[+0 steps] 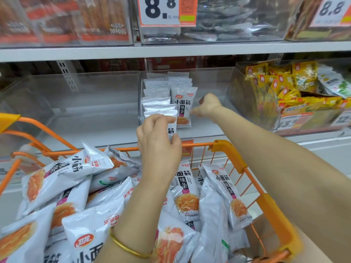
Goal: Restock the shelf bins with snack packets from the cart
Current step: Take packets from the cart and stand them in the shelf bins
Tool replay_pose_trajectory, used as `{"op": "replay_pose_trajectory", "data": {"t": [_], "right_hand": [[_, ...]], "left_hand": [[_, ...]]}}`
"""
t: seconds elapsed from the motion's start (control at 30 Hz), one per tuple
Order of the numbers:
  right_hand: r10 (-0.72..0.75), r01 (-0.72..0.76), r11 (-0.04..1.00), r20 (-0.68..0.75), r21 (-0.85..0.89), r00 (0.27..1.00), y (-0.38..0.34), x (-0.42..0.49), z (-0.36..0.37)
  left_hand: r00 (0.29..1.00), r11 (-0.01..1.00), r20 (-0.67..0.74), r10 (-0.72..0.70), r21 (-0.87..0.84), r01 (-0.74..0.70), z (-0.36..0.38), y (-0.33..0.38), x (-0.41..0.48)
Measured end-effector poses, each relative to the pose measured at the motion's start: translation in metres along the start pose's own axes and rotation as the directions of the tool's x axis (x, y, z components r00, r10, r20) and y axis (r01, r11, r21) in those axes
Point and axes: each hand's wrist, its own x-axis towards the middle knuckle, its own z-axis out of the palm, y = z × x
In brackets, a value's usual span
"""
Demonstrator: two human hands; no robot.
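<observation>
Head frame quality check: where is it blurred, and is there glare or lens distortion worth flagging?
Head view: top-shelf bins and the yellow packets at right are smeared, while cart packets and the left hand read sharp. Head view: lighting is even, with faint sheen on the clear bin wall. Head view: wide-angle stretch bows the shelf edge and swells the right forearm.

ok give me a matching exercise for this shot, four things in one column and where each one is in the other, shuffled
Things:
1 left hand
2 right hand
3 yellow packets
4 8.8 price tag

Places:
a inside the middle clear bin
b at the upper shelf
c above the cart, pinching a white packet
d in the right-hand bin

Pairs: 1-c, 2-a, 3-d, 4-b
</observation>
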Motion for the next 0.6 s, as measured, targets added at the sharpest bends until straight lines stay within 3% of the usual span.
{"op": "replay_pose_trajectory", "data": {"t": [0.17, 0.27, 0.33, 0.4, 0.5, 0.6], "right_hand": [[-0.162, 0.173, 0.980, -0.111, 0.101, 0.981, -0.009, -0.053, -0.038], [-0.306, 0.302, 0.951, 0.052, 0.069, 0.951, -0.005, -0.111, -0.059], [-0.278, 0.334, 0.929, 0.297, -0.158, 0.914, 0.002, -0.140, -0.060], [-0.179, 0.398, 0.791, 0.447, -0.464, 0.876, 0.012, -0.150, -0.046], [-0.144, 0.390, 0.521, 0.372, -0.759, 0.917, 0.028, -0.149, -0.014], [-0.182, 0.397, 0.450, 0.353, -0.800, 0.918, 0.037, -0.148, 0.005]], "left_hand": [[0.998, 0.998, 0.040, 0.047, -0.041, -0.045, 0.000, 0.004, -0.001], [0.995, 0.996, 0.065, 0.075, -0.052, -0.071, 0.000, 0.006, -0.002], [0.995, 0.997, 0.076, 0.070, -0.048, -0.066, 0.000, 0.006, -0.002], [0.994, 0.996, 0.085, 0.073, -0.053, -0.069, 0.000, 0.008, -0.003], [0.993, 0.995, 0.089, 0.079, -0.060, -0.074, 0.000, 0.009, -0.003], [0.991, 0.994, 0.097, 0.089, -0.069, -0.082, -0.001, 0.010, -0.004]]}}
